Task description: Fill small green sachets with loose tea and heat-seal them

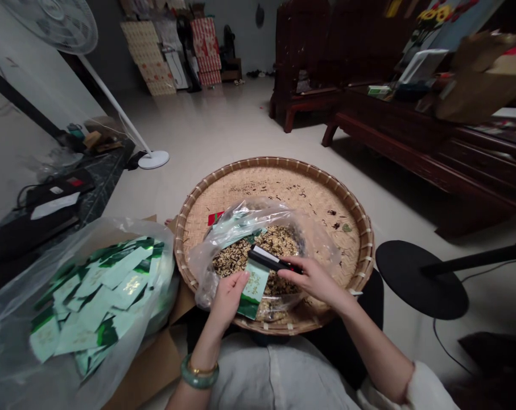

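Two fingers and a thumb of my left hand (pixel 228 299) pinch a green-and-white sachet (pixel 254 289) while my right hand (pixel 309 279) grips a black handheld sealer (pixel 268 260) on its top edge, above a plastic bag of tea (pixel 258 212) in the round bamboo tray (pixel 275 163).

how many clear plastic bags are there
2: a clear plastic bag of green-and-white sachets on the cardboard at left, and a second bag in the round woven bamboo tray. Others may be hidden.
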Available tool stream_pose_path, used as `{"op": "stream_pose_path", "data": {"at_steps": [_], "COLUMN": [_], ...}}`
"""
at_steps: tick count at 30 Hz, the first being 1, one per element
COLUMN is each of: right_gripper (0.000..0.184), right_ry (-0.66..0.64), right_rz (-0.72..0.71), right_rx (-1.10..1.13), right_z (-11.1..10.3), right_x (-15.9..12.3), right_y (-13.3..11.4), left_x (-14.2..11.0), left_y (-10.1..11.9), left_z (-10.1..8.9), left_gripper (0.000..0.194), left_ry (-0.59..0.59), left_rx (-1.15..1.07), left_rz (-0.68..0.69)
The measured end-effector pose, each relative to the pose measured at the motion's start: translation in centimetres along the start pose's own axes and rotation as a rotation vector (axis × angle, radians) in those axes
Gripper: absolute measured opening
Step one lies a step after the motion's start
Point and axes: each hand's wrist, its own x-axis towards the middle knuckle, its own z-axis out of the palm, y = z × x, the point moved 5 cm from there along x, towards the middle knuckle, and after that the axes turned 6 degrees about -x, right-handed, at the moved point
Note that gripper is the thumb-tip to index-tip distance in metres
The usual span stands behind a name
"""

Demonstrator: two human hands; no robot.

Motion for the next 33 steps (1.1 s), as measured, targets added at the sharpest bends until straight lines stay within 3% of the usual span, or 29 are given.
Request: {"op": "stream_pose_path", "data": {"at_steps": [6, 11, 15, 19, 23, 28, 33], "right_gripper": [0.036, 0.042, 0.045, 0.044, 0.042, 0.032, 0.037], "right_ry": [-0.029, 0.065, 0.174, 0.209, 0.283, 0.136, 0.157], "right_rz": [-0.050, 0.040, 0.111, 0.149, 0.064, -0.200, -0.239], "right_rx": [-0.022, -0.031, -0.306, -0.545, -0.516, -0.159, -0.090], "right_z": [0.6, -1.0, -2.6, -2.4, -1.4, 2.2, 3.5], "right_x": [-0.2, 0.6, 1.5, 1.8, 1.5, 0.9, 0.7], "right_y": [-1.4, 0.9, 3.8, 4.9, 2.2, -2.9, -4.1], "left_x": [0.1, 0.2, -0.1, -0.2, -0.3, -0.8, -1.5], "left_y": [0.3, 0.7, 0.6, 0.6, 1.0, 1.7, 1.9], "left_z": [0.3, -0.3, -0.5, -0.2, 0.4, 1.6, 2.2], "left_gripper": [0.044, 0.045, 0.046, 0.045, 0.046, 0.043, 0.044], "left_ry": [-0.026, 0.026, 0.032, -0.013, -0.081, -0.203, -0.254], "left_rx": [0.012, 0.003, -0.034, -0.055, 0.008, 0.064, 0.007], "left_rz": [0.002, 0.029, 0.007, -0.006, 0.001, 0.022, 0.001]}}
